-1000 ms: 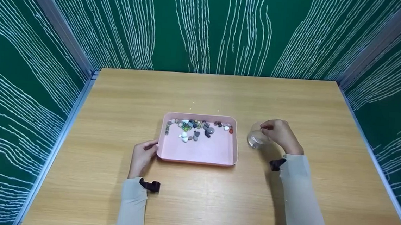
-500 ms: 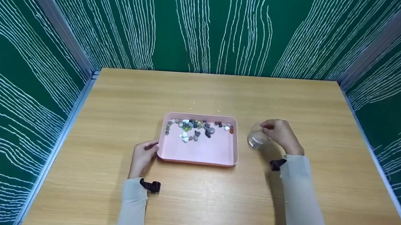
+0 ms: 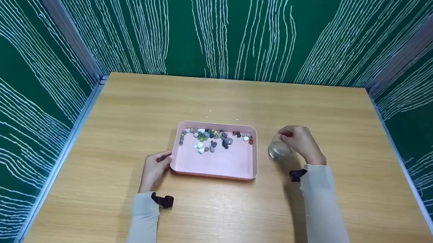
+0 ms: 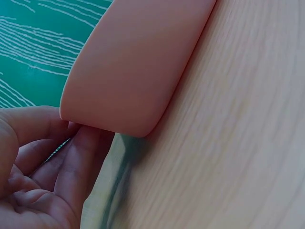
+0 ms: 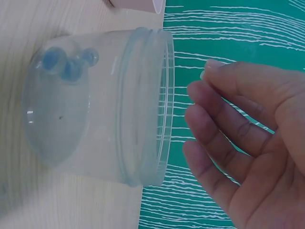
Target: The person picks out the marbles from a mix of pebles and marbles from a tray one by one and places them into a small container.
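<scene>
My left hand [image 3: 153, 170] grips the left side of a shallow pink tray [image 3: 213, 165], near its front corner. Close up in the left wrist view, the fingertips meet the tray's wall [image 4: 128, 71]. Pebbles [image 3: 227, 141] in grey, white, green and red lie mostly along the tray's back. To its right a clear jar [image 5: 105, 109] stands upright and uncapped on the table, with a few blue-tinted glass beads [image 5: 71, 69] at its bottom. Just above the jar's mouth, my right hand [image 3: 302, 142] pinches a small pale piece [image 5: 202, 75], mostly hidden by the fingertips.
A wooden table [image 3: 217, 220] lies under everything. Several tiny white specks [image 3: 237, 119] are scattered on it behind the tray. Green panels [image 3: 242, 31] with white wavy lines enclose the back and sides.
My right hand has risen slightly and shifted a little left over the jar's mouth. The left hand keeps its hold on the tray, and the pebbles stay as they were.
</scene>
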The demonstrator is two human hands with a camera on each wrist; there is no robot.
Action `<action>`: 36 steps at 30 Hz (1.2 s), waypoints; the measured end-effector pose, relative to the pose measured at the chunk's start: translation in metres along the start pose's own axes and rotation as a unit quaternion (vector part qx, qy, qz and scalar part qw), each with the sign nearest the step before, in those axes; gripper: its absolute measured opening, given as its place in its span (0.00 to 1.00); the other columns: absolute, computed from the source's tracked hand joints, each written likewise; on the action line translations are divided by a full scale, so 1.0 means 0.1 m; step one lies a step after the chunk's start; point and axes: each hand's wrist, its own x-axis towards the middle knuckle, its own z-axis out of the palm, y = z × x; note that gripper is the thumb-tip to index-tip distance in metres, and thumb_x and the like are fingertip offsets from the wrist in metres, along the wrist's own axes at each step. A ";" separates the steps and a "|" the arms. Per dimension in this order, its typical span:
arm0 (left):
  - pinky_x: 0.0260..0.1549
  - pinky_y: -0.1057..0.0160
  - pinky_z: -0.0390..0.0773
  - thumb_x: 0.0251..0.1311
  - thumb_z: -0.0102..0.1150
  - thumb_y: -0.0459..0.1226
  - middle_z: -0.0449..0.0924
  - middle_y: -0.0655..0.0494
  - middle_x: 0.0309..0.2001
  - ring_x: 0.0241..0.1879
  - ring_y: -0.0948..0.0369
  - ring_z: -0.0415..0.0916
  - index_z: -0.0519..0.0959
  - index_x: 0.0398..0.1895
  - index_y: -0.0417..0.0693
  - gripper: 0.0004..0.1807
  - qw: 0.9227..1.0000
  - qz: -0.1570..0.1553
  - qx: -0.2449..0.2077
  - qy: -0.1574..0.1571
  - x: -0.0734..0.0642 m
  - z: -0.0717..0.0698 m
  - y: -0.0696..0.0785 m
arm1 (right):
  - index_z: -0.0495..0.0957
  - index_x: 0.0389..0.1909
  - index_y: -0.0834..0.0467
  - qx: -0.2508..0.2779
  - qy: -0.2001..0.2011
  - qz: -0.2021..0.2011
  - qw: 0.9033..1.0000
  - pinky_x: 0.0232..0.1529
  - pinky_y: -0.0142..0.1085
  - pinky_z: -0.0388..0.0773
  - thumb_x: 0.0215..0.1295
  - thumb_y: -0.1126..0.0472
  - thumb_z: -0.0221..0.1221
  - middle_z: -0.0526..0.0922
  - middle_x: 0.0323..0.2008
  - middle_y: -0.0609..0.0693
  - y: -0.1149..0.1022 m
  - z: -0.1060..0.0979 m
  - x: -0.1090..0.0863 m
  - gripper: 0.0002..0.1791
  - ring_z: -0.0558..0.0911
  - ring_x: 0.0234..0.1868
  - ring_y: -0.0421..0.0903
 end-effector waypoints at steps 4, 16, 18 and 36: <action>0.37 0.75 0.80 0.59 0.58 0.25 0.80 0.34 0.50 0.38 0.65 0.78 0.79 0.50 0.29 0.15 1.000 -0.003 -0.008 0.002 0.01 0.01 0.01 | 0.80 0.48 0.64 0.000 0.004 -0.005 1.000 0.45 0.42 0.82 0.67 0.64 0.57 0.83 0.46 0.62 -0.04 0.01 0.01 0.13 0.81 0.42 0.55; 0.39 0.74 0.80 0.60 0.57 0.25 0.78 0.32 0.52 0.41 0.63 0.78 0.78 0.51 0.29 0.16 1.000 0.001 -0.024 -0.013 0.00 -0.01 0.02 | 0.81 0.48 0.64 -0.004 0.018 -0.030 0.999 0.48 0.47 0.82 0.66 0.64 0.58 0.84 0.46 0.61 -0.18 0.03 0.12 0.12 0.82 0.42 0.53; 0.37 0.75 0.80 0.60 0.57 0.25 0.78 0.33 0.53 0.40 0.64 0.77 0.78 0.51 0.29 0.16 1.000 -0.003 -0.021 -0.010 0.00 -0.02 0.02 | 0.81 0.47 0.64 -0.006 0.024 -0.039 0.999 0.47 0.47 0.82 0.66 0.64 0.58 0.84 0.45 0.61 -0.21 0.05 0.13 0.12 0.82 0.42 0.53; 0.37 0.74 0.80 0.59 0.58 0.25 0.77 0.33 0.54 0.40 0.65 0.77 0.78 0.51 0.28 0.16 0.999 -0.009 -0.034 -0.009 0.00 -0.01 0.00 | 0.80 0.50 0.61 0.027 -0.005 -0.007 1.000 0.51 0.44 0.80 0.66 0.66 0.57 0.83 0.46 0.58 -0.56 0.37 0.35 0.13 0.80 0.46 0.53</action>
